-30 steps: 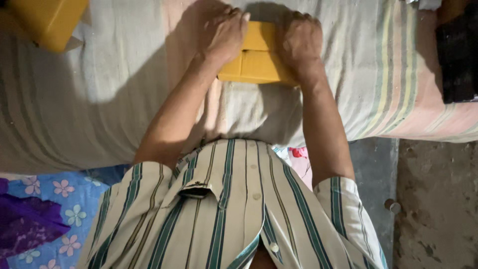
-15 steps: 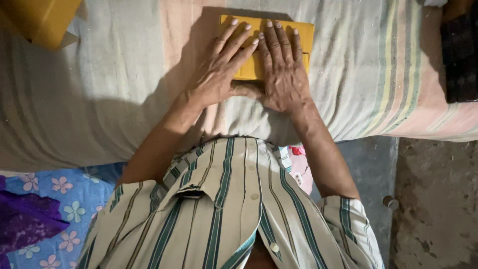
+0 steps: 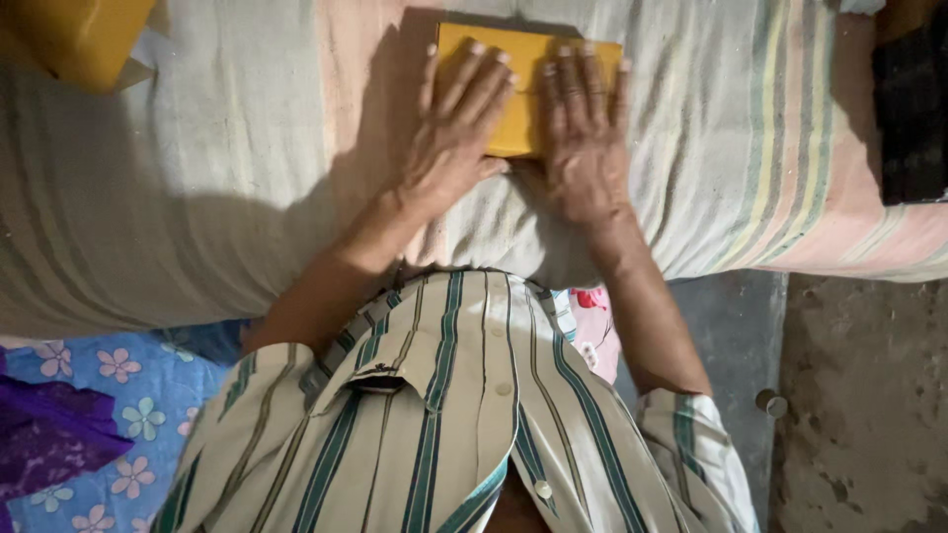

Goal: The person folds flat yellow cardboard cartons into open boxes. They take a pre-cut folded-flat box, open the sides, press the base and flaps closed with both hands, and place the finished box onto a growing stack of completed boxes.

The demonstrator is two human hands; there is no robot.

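A flat yellow folded packet [image 3: 524,59] lies on a striped cloth-covered surface [image 3: 247,168]. My left hand [image 3: 456,133] rests flat on the packet's left part, fingers spread. My right hand [image 3: 583,133] lies flat on its right part, fingers stretched toward the far edge. Both palms press down on it; neither hand grips it. Most of the packet is hidden under my hands.
Another yellow packet [image 3: 79,39] sits at the far left corner. A dark object [image 3: 913,109] lies at the right edge of the cloth. Below, a blue flowered cloth [image 3: 109,395] and purple fabric [image 3: 49,444] lie left; rough grey floor [image 3: 869,395] is right.
My hands went from curled over the packet to lying flat on it with fingers extended. The packet now lies spread flatter and farther from me.
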